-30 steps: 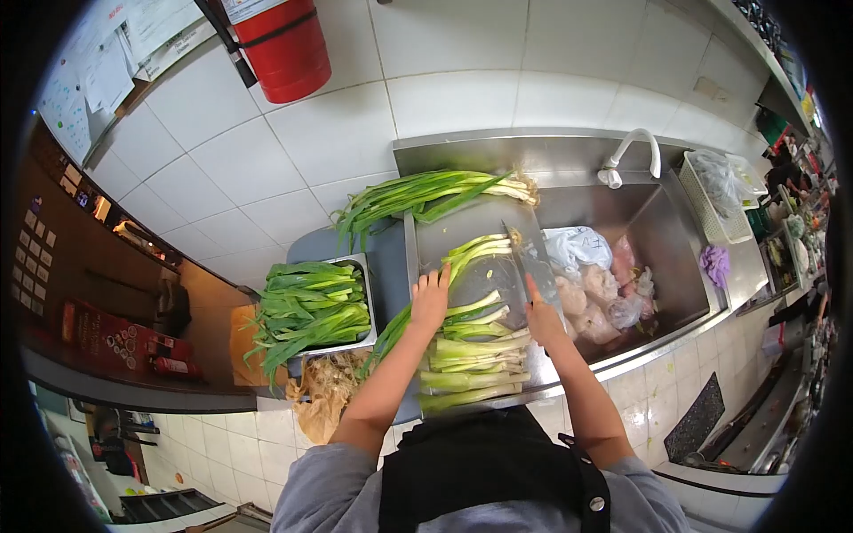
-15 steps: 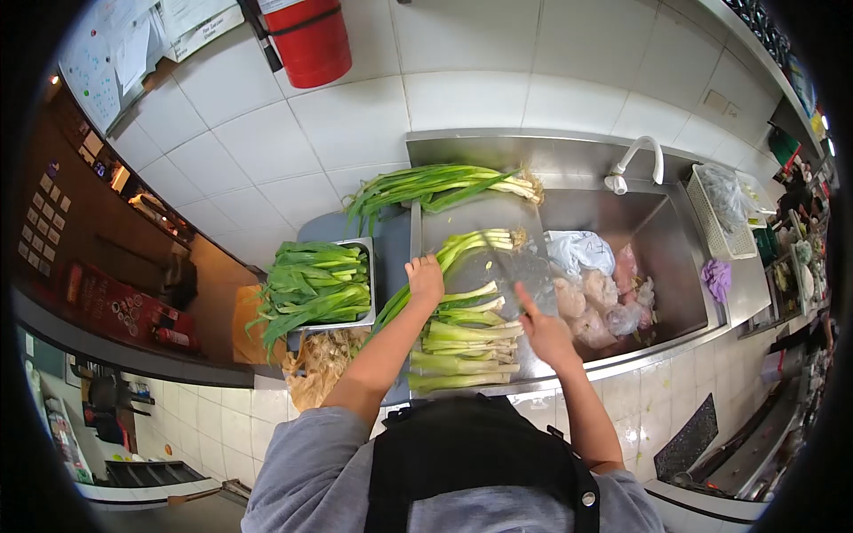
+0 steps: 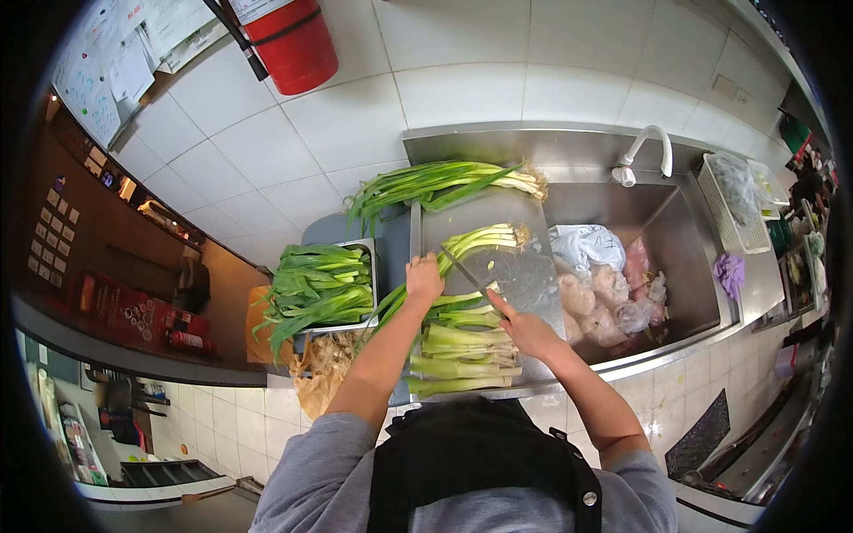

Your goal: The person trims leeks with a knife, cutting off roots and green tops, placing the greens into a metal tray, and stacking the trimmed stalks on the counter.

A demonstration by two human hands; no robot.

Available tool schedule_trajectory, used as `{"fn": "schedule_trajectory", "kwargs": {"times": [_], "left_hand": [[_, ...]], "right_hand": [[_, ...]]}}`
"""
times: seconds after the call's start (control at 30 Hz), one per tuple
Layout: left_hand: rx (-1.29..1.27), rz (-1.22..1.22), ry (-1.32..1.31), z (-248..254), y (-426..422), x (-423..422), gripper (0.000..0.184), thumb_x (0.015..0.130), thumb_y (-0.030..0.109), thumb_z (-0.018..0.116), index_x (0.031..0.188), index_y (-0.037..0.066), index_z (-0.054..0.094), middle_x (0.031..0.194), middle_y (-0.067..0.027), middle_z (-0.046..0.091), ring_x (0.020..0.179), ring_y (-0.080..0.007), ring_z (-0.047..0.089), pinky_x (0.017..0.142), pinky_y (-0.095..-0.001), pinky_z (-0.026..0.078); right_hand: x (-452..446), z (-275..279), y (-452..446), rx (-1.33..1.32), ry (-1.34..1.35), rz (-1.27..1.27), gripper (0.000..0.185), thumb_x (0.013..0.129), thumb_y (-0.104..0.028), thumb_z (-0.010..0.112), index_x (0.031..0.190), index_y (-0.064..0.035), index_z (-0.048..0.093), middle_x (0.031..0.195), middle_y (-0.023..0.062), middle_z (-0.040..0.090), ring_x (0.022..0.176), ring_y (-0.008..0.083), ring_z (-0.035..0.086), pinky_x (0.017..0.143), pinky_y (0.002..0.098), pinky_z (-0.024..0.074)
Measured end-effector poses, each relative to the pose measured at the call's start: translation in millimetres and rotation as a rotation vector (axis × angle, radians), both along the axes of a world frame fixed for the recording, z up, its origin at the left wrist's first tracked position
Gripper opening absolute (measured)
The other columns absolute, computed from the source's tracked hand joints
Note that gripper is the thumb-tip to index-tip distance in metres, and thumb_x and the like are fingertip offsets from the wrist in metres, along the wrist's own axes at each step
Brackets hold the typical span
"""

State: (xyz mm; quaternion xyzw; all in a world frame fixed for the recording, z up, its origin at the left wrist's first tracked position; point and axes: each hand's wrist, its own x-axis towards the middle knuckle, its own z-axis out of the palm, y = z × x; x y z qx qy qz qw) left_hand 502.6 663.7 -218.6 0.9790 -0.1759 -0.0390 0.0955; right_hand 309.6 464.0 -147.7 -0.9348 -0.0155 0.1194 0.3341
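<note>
My left hand (image 3: 424, 277) is closed around a bunch of leeks (image 3: 484, 236), holding it near the left edge of the steel counter. Pale stalks and roots stretch to the right of the fingers, while the green leaves trail to the lower left. In my right hand (image 3: 530, 333) is a knife (image 3: 466, 270), its blade slanting up and left across the stalks close to my left fingers. I cannot tell whether the blade touches them. Several trimmed leeks (image 3: 462, 366) lie side by side nearer my body. Another rooted bunch (image 3: 453, 185) rests along the back.
To the left stands a metal tray (image 3: 373, 306) heaped with green leaves (image 3: 322, 284), above a paper bag (image 3: 324, 373) of root trimmings. The sink (image 3: 684, 231) at right holds bagged pale pieces (image 3: 604, 293) under a white faucet (image 3: 644, 151). A basket (image 3: 729, 209) sits beyond.
My right hand has brought the knife left, from near the root end to across the stalks beside my left hand. My left hand keeps its hold. The view has shifted slightly.
</note>
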Motion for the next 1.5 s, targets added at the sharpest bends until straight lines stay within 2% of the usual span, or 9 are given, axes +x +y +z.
{"fn": "schedule_trajectory", "kwargs": {"times": [0.57,0.77,0.97,1.03,1.1,1.2,1.33,1.4,1.5], "left_hand": [[-0.14,0.052,-0.2,7,15,18,0.039,0.076,0.016,0.075,0.106,0.003,0.054,0.108,-0.0167,0.064,0.11,-0.0342,0.055,0.091,-0.0466,0.045],[-0.061,0.183,-0.525,155,125,88,0.035,0.077,0.013,0.069,0.106,0.003,0.053,0.105,-0.0186,0.061,0.098,-0.0365,0.057,0.085,-0.0454,0.049],[0.286,-0.289,-0.976,277,231,100,0.037,0.075,0.01,0.07,0.108,0.008,0.053,0.105,-0.0095,0.06,0.101,-0.0287,0.058,0.085,-0.0444,0.047],[0.413,-0.275,-0.805,243,239,120,0.038,0.076,0.011,0.07,0.109,0.008,0.052,0.105,-0.0083,0.06,0.102,-0.0279,0.058,0.085,-0.0449,0.047],[0.563,-0.277,-0.598,176,246,141,0.041,0.077,0.012,0.07,0.113,0.009,0.05,0.106,-0.0067,0.06,0.102,-0.0272,0.06,0.083,-0.0451,0.048],[0.52,-0.309,-0.271,80,231,141,0.063,0.077,0.022,0.076,0.131,0.011,0.044,0.123,-0.0121,0.056,0.114,-0.0334,0.058,0.096,-0.0503,0.044],[0.528,-0.255,-0.092,40,170,106,0.082,0.079,0.034,0.077,0.147,0.016,0.036,0.144,-0.0132,0.045,0.136,-0.0356,0.042,0.106,-0.0622,0.034],[0.199,-0.244,-0.009,34,125,105,0.097,0.078,0.043,0.078,0.155,0.019,0.024,0.155,-0.0153,0.034,0.145,-0.0376,0.027,0.112,-0.0682,0.02],[-0.228,-0.332,-0.162,35,39,86,0.059,0.084,0.034,0.072,0.134,0.009,0.053,0.133,-0.0161,0.052,0.119,-0.037,0.053,0.1,-0.0502,0.042]], "right_hand": [[-1,0,24,-0.088,0.161,-0.037,0.067,0.101,-0.022,0.046,0.156,-0.0381,0.012,0.092,0.0299,0.067,0.086,0.0469,0.066,0.079,0.0541,0.0503],[0,12,29,-0.054,0.24,-0.131,0.066,0.1,-0.022,0.049,0.156,-0.0348,0.017,0.089,0.0323,0.066,0.087,0.05,0.063,0.079,0.0571,0.0475],[-17,40,56,0.006,0.208,-0.196,0.065,0.1,-0.021,0.05,0.156,-0.0302,0.019,0.088,0.0315,0.066,0.085,0.0493,0.063,0.076,0.0555,0.0465],[-30,46,63,0.029,0.185,-0.22,0.065,0.1,-0.02,0.05,0.156,-0.0302,0.02,0.088,0.0311,0.066,0.085,0.0489,0.063,0.075,0.055,0.0462],[-48,44,68,0.081,0.011,-0.267,0.063,0.1,-0.016,0.052,0.156,-0.0309,0.025,0.07,0.0215,0.063,0.046,0.0294,0.056,0.048,0.0412,0.0446],[-70,57,76,0.052,-0.122,-0.294,0.064,0.1,-0.015,0.052,0.156,-0.0313,0.026,0.064,0.0172,0.058,0.045,0.0231,0.051,0.049,0.0399,0.0432],[-94,85,77,0.153,0.081,-0.505,0.064,0.1,-0.013,0.052,0.156,-0.0325,0.027,0.059,0.0105,0.052,0.046,0.0174,0.046,0.049,0.0366,0.0434],[-106,90,71,0.162,0.079,-0.546,0.065,0.1,-0.013,0.052,0.156,-0.0333,0.025,0.059,0.0084,0.052,0.046,0.0164,0.046,0.048,0.0353,0.0432],[-121,91,60,0.148,0.159,-0.714,0.068,0.1,-0.012,0.053,0.157,-0.0309,0.021,0.059,0.0176,0.057,0.048,0.0266,0.054,0.055,0.0413,0.0451]]}}
